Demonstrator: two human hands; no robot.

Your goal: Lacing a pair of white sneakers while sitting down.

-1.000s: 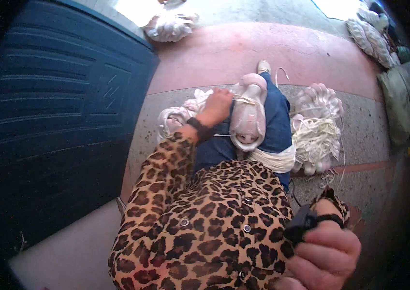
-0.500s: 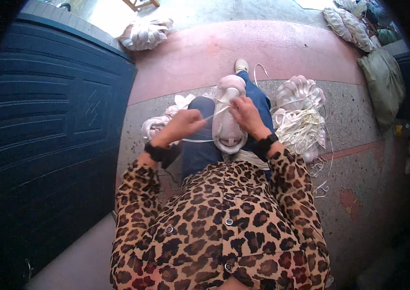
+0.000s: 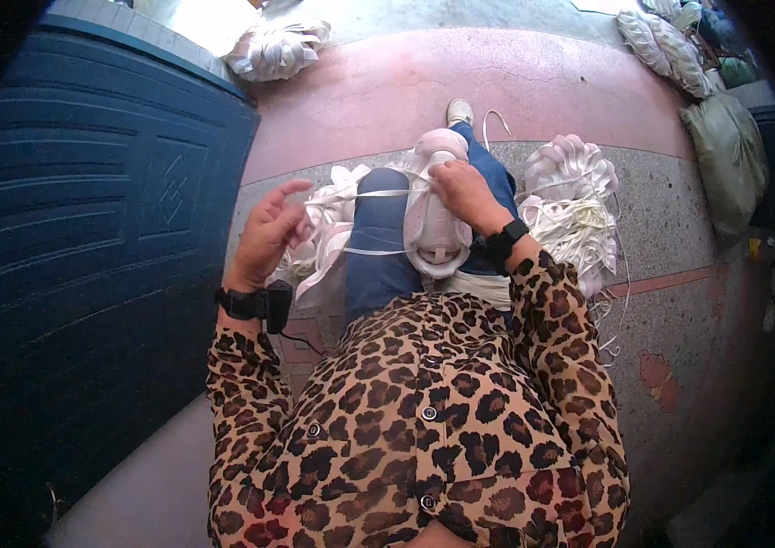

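A pale pink and white shoe [image 3: 436,228] rests across my thighs, its toe pointing away from me. My right hand [image 3: 462,190] is closed at the shoe's lacing, with finger and thumb pinched on the lace there. From the shoe, a flat white shoelace [image 3: 380,194] stretches left over my knee toward my left hand [image 3: 269,226]. That hand is raised off to the left, with index finger and thumb apart; whether the lace touches it is unclear. A second, thinner strand of lace [image 3: 374,252] crosses my thigh lower down.
More pale shoes [image 3: 328,215] lie left of my knee. On the right are a stack of shoe parts [image 3: 570,169] and a heap of white laces [image 3: 575,228]. A dark blue panelled door [image 3: 113,201] stands at left; a grey-green sack [image 3: 726,164] sits far right.
My left hand has drawn away leftward from the shoe, and its fingers have spread. The lace now stretches straighter to the left. My right hand stays at the lacing.
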